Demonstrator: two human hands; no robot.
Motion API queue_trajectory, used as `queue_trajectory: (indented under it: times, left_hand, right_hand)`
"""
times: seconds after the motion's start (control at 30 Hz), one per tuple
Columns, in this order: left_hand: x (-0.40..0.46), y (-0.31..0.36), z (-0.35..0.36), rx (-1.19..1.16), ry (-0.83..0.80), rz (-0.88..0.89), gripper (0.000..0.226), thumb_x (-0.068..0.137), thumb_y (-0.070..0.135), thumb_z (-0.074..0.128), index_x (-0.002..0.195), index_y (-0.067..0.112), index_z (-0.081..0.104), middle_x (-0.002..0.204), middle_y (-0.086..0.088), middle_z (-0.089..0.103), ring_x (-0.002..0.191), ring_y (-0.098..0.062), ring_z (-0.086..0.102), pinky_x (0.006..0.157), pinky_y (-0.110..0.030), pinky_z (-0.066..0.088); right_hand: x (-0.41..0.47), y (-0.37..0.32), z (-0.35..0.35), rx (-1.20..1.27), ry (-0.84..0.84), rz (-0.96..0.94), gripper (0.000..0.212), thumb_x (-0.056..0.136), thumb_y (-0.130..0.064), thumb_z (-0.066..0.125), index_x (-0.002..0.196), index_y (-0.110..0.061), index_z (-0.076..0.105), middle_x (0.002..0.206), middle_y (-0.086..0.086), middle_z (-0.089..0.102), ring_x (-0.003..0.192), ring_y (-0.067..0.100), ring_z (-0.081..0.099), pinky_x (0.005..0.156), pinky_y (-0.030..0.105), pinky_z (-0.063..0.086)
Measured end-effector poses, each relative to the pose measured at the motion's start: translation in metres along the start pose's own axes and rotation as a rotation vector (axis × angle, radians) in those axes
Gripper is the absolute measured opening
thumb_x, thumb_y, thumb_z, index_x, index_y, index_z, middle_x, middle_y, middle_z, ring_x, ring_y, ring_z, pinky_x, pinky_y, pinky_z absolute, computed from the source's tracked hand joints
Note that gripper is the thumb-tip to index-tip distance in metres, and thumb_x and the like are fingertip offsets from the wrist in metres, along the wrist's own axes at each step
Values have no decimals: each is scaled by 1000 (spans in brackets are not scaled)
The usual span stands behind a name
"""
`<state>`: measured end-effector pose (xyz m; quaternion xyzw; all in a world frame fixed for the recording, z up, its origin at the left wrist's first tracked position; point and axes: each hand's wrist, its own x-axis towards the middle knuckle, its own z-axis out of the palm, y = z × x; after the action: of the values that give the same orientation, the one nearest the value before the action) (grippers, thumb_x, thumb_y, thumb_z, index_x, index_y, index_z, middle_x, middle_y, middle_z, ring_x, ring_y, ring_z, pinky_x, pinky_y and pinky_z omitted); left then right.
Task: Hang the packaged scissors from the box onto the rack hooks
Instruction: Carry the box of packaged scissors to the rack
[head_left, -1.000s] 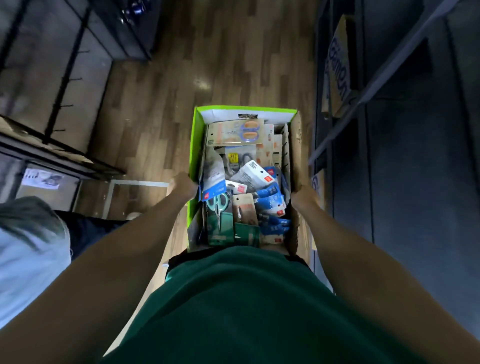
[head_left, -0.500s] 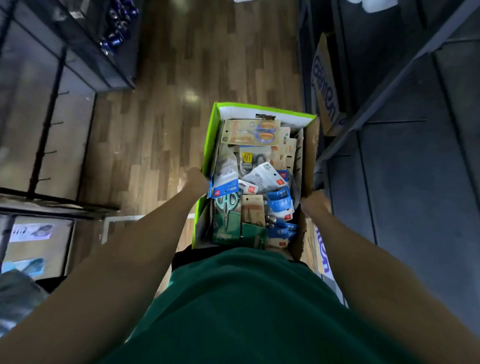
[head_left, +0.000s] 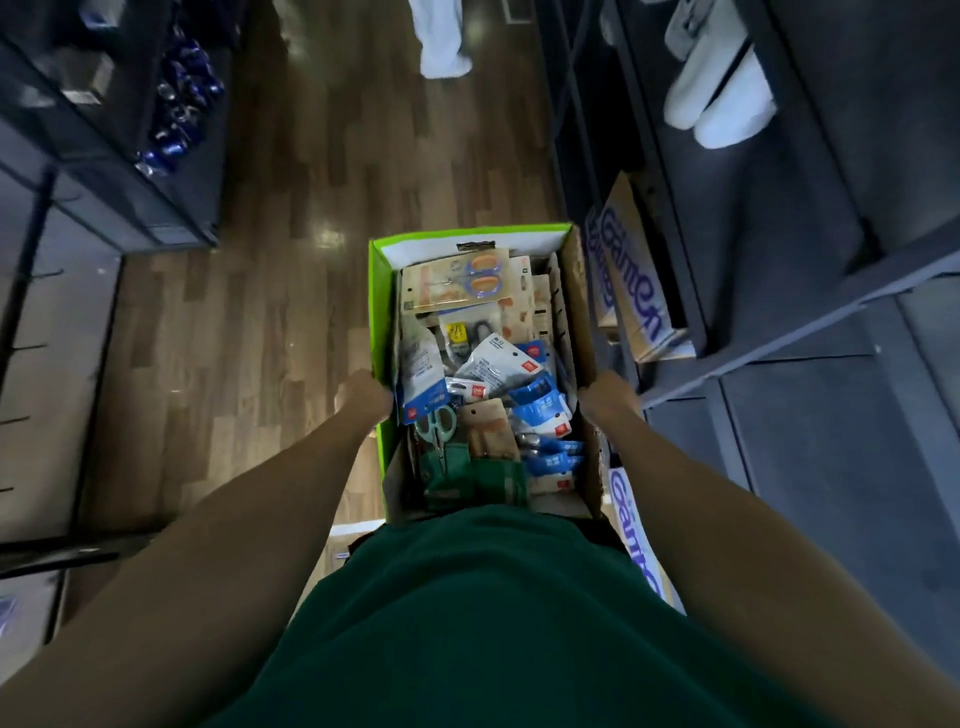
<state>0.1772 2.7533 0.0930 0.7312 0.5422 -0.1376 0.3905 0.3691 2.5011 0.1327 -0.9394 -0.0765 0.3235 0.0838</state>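
Cardboard box (head_left: 574, 322) sits between my left hand (head_left: 365, 396) and right hand (head_left: 607, 399), each gripping a side wall; fingers curl out of sight. Packaged scissors (head_left: 457, 283) heaped inside look light, stiff-carded, slippery; I'd pinch one near its hang-hole.

Your view is dim overall. A ceiling-light glare spot sits on the floor (head_left: 332, 240). The box (head_left: 379, 291) is the brightest, sharpest area. The shelves (head_left: 810, 312) fall into shadow. Edges bow with wide-angle distortion; your arms and the corners blur.
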Motion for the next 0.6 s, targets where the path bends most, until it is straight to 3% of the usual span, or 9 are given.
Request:
queue_trajectory:
  times: [0.13, 0.2, 0.27, 0.33, 0.4, 0.47, 0.6]
  left_hand:
    - [25, -2, -27, -29, 34, -71, 25, 89, 7, 60, 108, -9, 61, 111, -25, 64, 103, -40, 62, 80, -43, 53]
    - [32, 0, -38, 0, 26, -133, 19, 95, 9, 55, 99, -9, 59, 100, -26, 62, 98, -35, 62, 78, -36, 53]
    - [34, 12, -46, -86, -21, -161, 31, 102, 3, 42, 72, -4, 45, 74, -18, 46, 79, -26, 52, 61, -18, 45]
    - [35, 24, -57, -130, -30, -144, 37, 102, 0, 40, 65, 7, 37, 67, -7, 33, 64, -19, 40, 43, -13, 34]
    - [62, 15, -59, -150, 36, -237, 12, 98, 6, 50, 87, 2, 54, 78, -10, 51, 80, -23, 56, 55, -16, 42]
    - [84, 11, -64, -143, 100, -267, 24, 94, 13, 56, 110, -4, 58, 103, -21, 62, 100, -34, 62, 74, -32, 52]
    - [125, 20, -82, -161, 164, -247, 38, 85, 20, 58, 113, -5, 56, 115, -26, 60, 105, -41, 60, 89, -45, 53]
  right_hand:
    - [24, -51, -8, 19, 11, -48, 29, 98, -17, 51, 119, 0, 59, 113, 19, 64, 101, 34, 62, 68, 31, 41]
    - [36, -70, -10, 20, 6, -78, 26, 97, -17, 52, 116, 0, 60, 107, 18, 63, 91, 32, 60, 67, 30, 39]
    - [49, -88, -12, -3, -1, -108, 24, 97, -17, 52, 114, -1, 60, 105, 17, 63, 82, 26, 52, 67, 30, 38]
    - [62, -103, -12, -21, 25, -126, 25, 96, -19, 53, 115, -3, 58, 108, 15, 62, 83, 25, 49, 69, 31, 38]
    - [75, -119, -14, -9, 3, -153, 25, 97, -19, 52, 116, -3, 58, 104, 11, 58, 88, 26, 51, 72, 31, 37]
    - [90, -137, -19, 12, -37, -173, 27, 99, -18, 50, 119, -1, 57, 107, 15, 59, 95, 29, 55, 74, 30, 37]
    - [131, -179, -33, 9, -78, -232, 28, 98, -15, 52, 118, 3, 58, 116, 20, 61, 106, 33, 59, 73, 29, 38]
